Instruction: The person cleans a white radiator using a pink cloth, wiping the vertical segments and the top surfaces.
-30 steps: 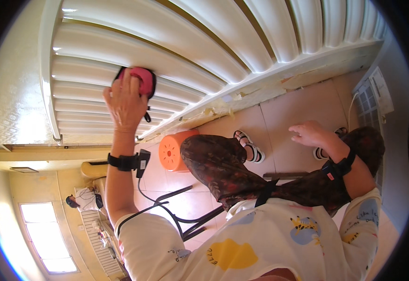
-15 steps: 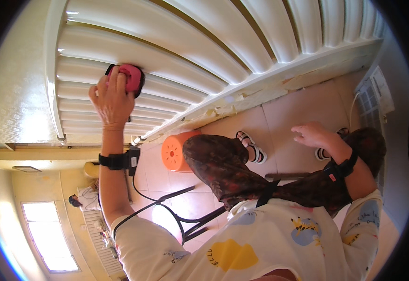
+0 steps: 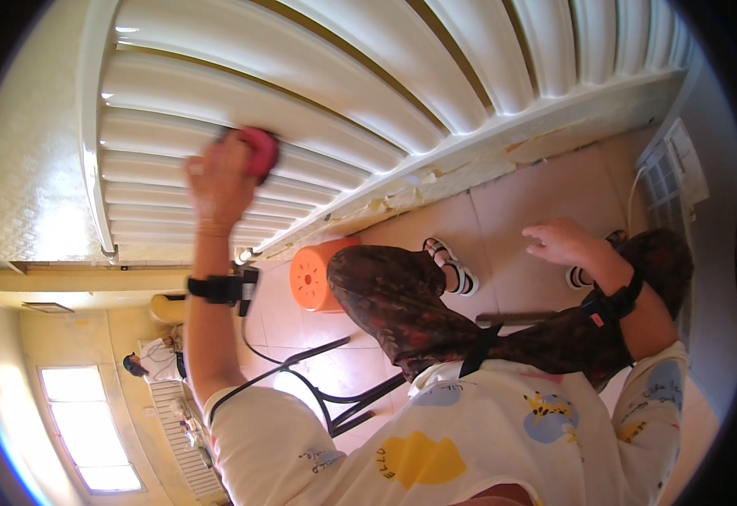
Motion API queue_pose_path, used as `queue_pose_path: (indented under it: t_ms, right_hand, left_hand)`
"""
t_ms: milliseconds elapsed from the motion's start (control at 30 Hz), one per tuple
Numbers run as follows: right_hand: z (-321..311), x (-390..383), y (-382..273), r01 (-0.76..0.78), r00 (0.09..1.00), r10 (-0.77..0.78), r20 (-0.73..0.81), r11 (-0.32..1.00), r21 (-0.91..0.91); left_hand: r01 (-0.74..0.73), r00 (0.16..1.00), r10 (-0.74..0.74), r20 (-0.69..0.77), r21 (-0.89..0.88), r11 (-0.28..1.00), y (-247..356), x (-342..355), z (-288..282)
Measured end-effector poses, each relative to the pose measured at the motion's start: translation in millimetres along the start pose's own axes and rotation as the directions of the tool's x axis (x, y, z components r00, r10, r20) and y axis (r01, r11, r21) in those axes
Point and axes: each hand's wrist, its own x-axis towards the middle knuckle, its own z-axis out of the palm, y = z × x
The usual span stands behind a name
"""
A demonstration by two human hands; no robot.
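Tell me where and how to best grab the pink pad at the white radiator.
Take the pink pad by its rounded back, probably from the side away from the white radiator: that pink back faces outward, and the left hand grips it there.

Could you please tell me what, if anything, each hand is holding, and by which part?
The left hand holds a pink-and-black pad by its pink top, though blur hides the exact finger placement. The right hand holds nothing.
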Motion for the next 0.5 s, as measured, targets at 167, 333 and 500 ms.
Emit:
queue_pose_path:
  t_ms: [167,333,500]
  right_hand:
    - [-10.0,-1.1,-10.4,-0.026,0.999,0.026,0.038,1.000,0.007]
    - [-12.7,-2.0,-10.8,-0.003,1.000,0.003,0.015,1.000,-0.016]
    - [-10.7,-4.2,-9.5,-0.013,1.000,0.013,0.001,0.999,-0.031]
  left_hand:
    - [0.119,0.895,-0.017,-0.447,0.201,0.972,-58.4,11.8,-33.9]
    - [0.012,0.949,-0.025,-0.315,-0.044,0.999,5.0,-3.0,15.5]
    - [-0.086,0.952,0.010,-0.306,-0.237,0.968,58.8,-10.9,34.8]
